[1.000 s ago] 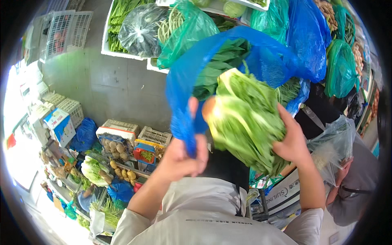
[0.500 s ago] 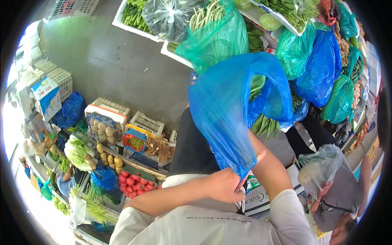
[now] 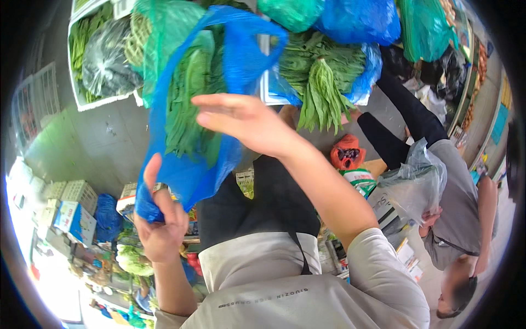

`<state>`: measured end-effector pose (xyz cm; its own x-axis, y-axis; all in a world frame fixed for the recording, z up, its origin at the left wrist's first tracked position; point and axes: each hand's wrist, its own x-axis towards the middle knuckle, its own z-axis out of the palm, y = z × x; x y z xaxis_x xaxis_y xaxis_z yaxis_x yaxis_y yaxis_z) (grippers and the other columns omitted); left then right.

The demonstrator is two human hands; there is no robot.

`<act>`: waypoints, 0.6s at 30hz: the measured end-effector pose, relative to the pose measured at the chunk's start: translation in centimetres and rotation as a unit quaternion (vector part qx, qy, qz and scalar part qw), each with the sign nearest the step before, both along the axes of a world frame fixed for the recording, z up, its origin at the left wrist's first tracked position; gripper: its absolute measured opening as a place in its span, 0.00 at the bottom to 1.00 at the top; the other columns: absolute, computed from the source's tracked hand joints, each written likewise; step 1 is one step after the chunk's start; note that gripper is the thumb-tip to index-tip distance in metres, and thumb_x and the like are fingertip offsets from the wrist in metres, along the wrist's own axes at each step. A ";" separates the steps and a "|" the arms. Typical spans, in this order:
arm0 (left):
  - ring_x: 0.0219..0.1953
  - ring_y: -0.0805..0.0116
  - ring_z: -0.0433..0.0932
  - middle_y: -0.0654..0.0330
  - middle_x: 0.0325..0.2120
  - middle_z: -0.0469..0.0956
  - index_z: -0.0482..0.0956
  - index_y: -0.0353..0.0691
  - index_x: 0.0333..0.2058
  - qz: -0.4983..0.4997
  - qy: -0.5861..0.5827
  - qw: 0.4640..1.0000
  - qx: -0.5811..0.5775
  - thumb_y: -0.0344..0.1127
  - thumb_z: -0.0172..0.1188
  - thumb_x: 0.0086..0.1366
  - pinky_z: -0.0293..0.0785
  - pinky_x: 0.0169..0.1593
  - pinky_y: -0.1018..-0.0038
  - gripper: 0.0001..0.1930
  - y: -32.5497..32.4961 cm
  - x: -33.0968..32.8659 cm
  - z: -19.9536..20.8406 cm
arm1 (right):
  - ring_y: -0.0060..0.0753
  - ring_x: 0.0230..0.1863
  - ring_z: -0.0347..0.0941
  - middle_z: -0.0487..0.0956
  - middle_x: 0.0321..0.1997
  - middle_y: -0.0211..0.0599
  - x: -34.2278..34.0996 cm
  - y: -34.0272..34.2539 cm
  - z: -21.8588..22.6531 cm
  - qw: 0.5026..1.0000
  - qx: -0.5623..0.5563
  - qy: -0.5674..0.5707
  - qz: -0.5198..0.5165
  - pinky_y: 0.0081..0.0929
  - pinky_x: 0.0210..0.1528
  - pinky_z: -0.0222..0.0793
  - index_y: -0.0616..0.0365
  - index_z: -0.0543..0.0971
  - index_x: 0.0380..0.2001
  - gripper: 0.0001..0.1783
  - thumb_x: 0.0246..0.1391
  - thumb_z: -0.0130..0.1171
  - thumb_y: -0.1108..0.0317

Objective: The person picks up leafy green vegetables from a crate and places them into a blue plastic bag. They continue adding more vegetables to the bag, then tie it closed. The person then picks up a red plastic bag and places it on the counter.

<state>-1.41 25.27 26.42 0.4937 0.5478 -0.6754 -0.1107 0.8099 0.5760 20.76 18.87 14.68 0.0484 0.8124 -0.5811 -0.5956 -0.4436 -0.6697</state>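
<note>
A blue plastic bag (image 3: 192, 181) hangs in front of me, its handle loops spread at the top. Long leafy greens (image 3: 183, 109) show at the bag's opening; whether all of them lie inside it I cannot tell. My left hand (image 3: 164, 225) grips the bag's lower left part, with one finger pointing up. Over the bag's right side is my right hand (image 3: 249, 120), open, its fingers stretched toward the greens and holding nothing visible.
More leafy greens (image 3: 323, 82) lie on a stand ahead, near tied green bags (image 3: 293, 11) and blue bags (image 3: 359, 22). A white foam box (image 3: 82, 104) of vegetables stands at the far left. On the right, a person in grey (image 3: 460, 186) holds a clear plastic bag (image 3: 411, 183).
My view has turned, and the bag now appears farther left. My hands, close together at the bag's gathered end before, are apart. Greens now show widely at its opening.
</note>
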 end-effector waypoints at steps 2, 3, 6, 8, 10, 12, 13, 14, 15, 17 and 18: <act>0.15 0.79 0.68 0.65 0.20 0.69 0.39 0.26 0.74 -0.016 0.007 1.000 -0.017 0.30 0.71 0.60 0.60 0.17 0.81 0.54 -0.9 0.7 -0.2 | 0.36 0.60 0.77 0.80 0.60 0.48 5.6 -3.5 1.4 0.994 0.076 0.049 -0.069 0.28 0.60 0.73 0.65 0.75 0.63 0.26 0.66 0.63 0.63; 0.15 0.79 0.68 0.65 0.20 0.69 0.39 0.26 0.74 -0.026 0.008 0.999 -0.022 0.30 0.70 0.60 0.60 0.17 0.82 0.54 -1.5 1.7 -0.3 | 0.36 0.58 0.78 0.81 0.58 0.47 8.4 -5.3 0.1 0.991 0.031 -0.014 -0.132 0.29 0.58 0.74 0.65 0.75 0.62 0.26 0.66 0.63 0.63; 0.15 0.79 0.68 0.65 0.20 0.70 0.38 0.26 0.74 -0.027 0.056 0.998 -0.024 0.26 0.68 0.59 0.61 0.17 0.82 0.54 -5.1 6.3 0.9 | 0.44 0.54 0.81 0.84 0.53 0.48 14.6 -12.1 -11.9 0.922 -0.153 -0.288 -0.210 0.38 0.57 0.76 0.67 0.78 0.57 0.30 0.62 0.66 0.54; 0.15 0.78 0.68 0.64 0.20 0.71 0.38 0.27 0.74 -0.072 0.072 0.994 -0.035 0.26 0.66 0.57 0.61 0.17 0.82 0.54 -6.0 8.8 1.5 | 0.47 0.65 0.72 0.77 0.64 0.52 17.4 -18.2 -20.7 0.754 -0.354 -0.553 -0.004 0.48 0.64 0.69 0.66 0.69 0.66 0.49 0.52 0.72 0.42; 0.14 0.78 0.68 0.64 0.20 0.71 0.38 0.28 0.74 -0.095 0.096 0.989 -0.054 0.25 0.66 0.55 0.60 0.17 0.82 0.55 -6.6 11.0 2.2 | 0.52 0.73 0.62 0.66 0.73 0.53 18.1 -22.1 -26.0 0.667 -0.435 -0.600 0.075 0.59 0.71 0.55 0.67 0.58 0.72 0.62 0.45 0.75 0.39; 0.13 0.78 0.65 0.66 0.17 0.68 0.40 0.29 0.74 -0.135 0.155 0.977 -0.058 0.27 0.66 0.57 0.59 0.18 0.83 0.53 -6.7 13.2 2.2 | 0.50 0.75 0.57 0.59 0.77 0.50 19.0 -24.4 -29.3 0.686 -0.493 -0.515 0.149 0.63 0.73 0.46 0.61 0.56 0.73 0.64 0.42 0.77 0.40; 0.13 0.76 0.66 0.64 0.17 0.69 0.38 0.29 0.75 -0.127 0.167 0.976 -0.061 0.25 0.64 0.53 0.60 0.17 0.82 0.55 -7.0 13.4 2.5 | 0.49 0.75 0.58 0.60 0.77 0.51 19.5 -24.8 -30.1 0.709 -0.504 -0.469 0.156 0.64 0.73 0.46 0.60 0.57 0.72 0.62 0.42 0.78 0.40; 0.12 0.75 0.67 0.62 0.18 0.71 0.36 0.29 0.75 -0.120 0.177 0.975 -0.064 0.23 0.63 0.49 0.60 0.16 0.81 0.58 -7.1 13.7 2.8 | 0.48 0.75 0.58 0.62 0.76 0.51 19.7 -25.3 -30.7 0.729 -0.514 -0.422 0.161 0.65 0.73 0.45 0.59 0.59 0.71 0.61 0.41 0.78 0.41; 0.12 0.75 0.67 0.62 0.17 0.70 0.36 0.29 0.75 -0.137 0.194 0.970 -0.046 0.23 0.59 0.47 0.61 0.18 0.82 0.58 -7.1 15.0 2.7 | 0.50 0.67 0.69 0.73 0.66 0.53 19.6 -24.5 -29.5 0.719 -0.496 -0.463 0.148 0.57 0.68 0.58 0.59 0.68 0.64 0.47 0.46 0.77 0.49; 0.13 0.75 0.67 0.62 0.16 0.70 0.38 0.29 0.75 -0.119 0.166 0.978 -0.041 0.22 0.57 0.45 0.63 0.19 0.82 0.57 -7.2 16.2 2.7 | 0.49 0.57 0.75 0.79 0.56 0.50 19.0 -25.1 -28.4 0.830 -0.428 -0.357 -0.023 0.49 0.60 0.66 0.61 0.73 0.59 0.37 0.50 0.73 0.55; 0.13 0.76 0.67 0.62 0.16 0.70 0.38 0.29 0.75 -0.114 0.143 0.983 -0.032 0.22 0.56 0.44 0.64 0.20 0.82 0.57 -6.8 16.9 2.6 | 0.48 0.52 0.79 0.82 0.51 0.48 19.4 -24.8 -27.5 0.865 -0.382 -0.302 -0.118 0.45 0.57 0.71 0.62 0.75 0.57 0.32 0.52 0.71 0.58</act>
<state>15.47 18.44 29.04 0.3832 0.3966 -0.8342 0.2379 0.8303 0.5040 40.17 -5.95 -12.86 0.6431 0.1278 -0.7551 -0.3745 -0.8076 -0.4556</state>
